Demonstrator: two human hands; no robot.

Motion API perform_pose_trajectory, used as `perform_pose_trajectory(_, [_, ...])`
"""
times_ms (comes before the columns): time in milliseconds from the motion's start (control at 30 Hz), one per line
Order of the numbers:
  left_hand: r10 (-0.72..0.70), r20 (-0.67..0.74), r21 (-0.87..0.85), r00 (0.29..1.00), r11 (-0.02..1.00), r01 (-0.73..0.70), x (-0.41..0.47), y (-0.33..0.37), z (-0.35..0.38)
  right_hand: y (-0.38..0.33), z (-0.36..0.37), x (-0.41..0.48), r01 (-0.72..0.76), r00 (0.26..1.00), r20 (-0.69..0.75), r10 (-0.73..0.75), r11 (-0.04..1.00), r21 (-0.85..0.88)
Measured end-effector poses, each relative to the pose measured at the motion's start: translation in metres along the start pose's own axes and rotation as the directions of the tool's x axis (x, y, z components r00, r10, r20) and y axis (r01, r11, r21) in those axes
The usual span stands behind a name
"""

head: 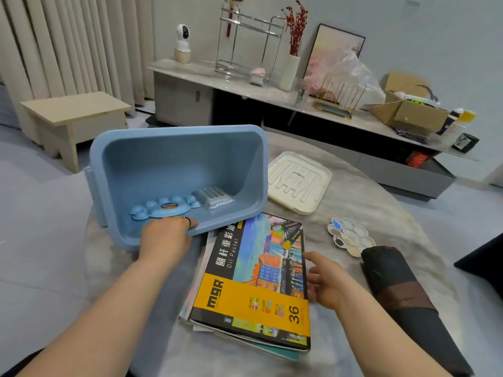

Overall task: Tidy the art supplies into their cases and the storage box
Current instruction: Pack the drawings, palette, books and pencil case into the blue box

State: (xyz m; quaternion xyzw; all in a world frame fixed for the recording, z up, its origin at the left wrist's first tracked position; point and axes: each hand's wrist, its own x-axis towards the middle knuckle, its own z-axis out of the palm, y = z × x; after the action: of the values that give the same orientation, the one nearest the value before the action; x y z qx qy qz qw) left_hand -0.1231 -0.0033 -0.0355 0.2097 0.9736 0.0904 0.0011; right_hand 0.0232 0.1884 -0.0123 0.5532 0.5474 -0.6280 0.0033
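Marbled grey table (381, 202) carries everything. Your left hand (163, 238) grips the near rim of the blue storage box (177, 159), which is tipped with its mouth towards you and its edge over the top of the oil pastel box (258, 281). Inside lie only a blue paw-shaped palette (163, 209) and a small clear case of sticks (213, 197), so packing looks barely begun. Your right hand (326, 284), fingers loose and holding nothing, hovers just beside the pastel box, which sits on a stack of papers (190, 303). Not yet packed: the used flower palette (351, 236), a dark rolled wrap (402, 295), the white lid (298, 182). What the wrap and pastel box hold is hidden.
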Motion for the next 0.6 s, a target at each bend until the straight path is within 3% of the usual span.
perform_pose_trajectory(133, [0.026,0.01,0.047,1.0,0.999,-0.027,0.002,0.001,0.008,-0.001,0.01,0.005,-0.004,1.0,0.005,0.004,0.997,-0.081])
perform_pose_trajectory(400, [-0.012,-0.041,0.018,0.999,1.0,0.013,0.011,-0.001,0.01,0.008,0.022,0.015,0.12,0.991,0.071,-0.113,0.988,-0.096])
perform_pose_trajectory(600, [-0.047,-0.075,-0.006,0.996,0.999,0.047,0.022,-0.011,0.014,0.014,0.027,0.029,0.201,0.979,0.042,-0.198,0.977,-0.066])
